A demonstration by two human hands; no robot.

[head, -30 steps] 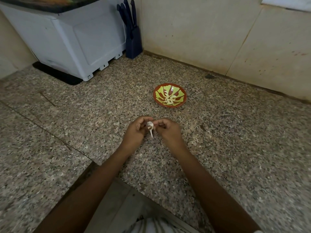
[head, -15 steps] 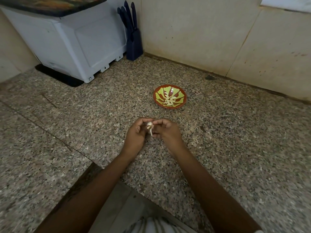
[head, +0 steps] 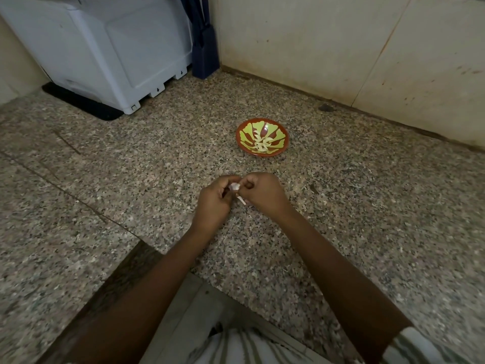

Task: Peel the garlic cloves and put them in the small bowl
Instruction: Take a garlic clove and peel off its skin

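A white garlic clove (head: 234, 187) sits between both hands just above the speckled granite counter. My left hand (head: 214, 202) pinches it from the left, fingers curled round it. My right hand (head: 263, 194) pinches its skin from the right, and a thin strip of peel (head: 241, 200) hangs down between the hands. Beyond the hands stands the small red and green bowl (head: 241, 134), holding several peeled cloves (head: 261, 144). Most of the clove is hidden by my fingers.
A white appliance (head: 105, 48) on a black mat stands at the back left, with a dark blue knife block (head: 204, 52) beside it in the corner. Tiled walls close the back and right. The counter's front edge (head: 168, 258) steps in near my body.
My hands have stayed together over the same spot on the counter. My fingers have shifted on the clove, and the hanging strip of peel now slants toward my right hand.
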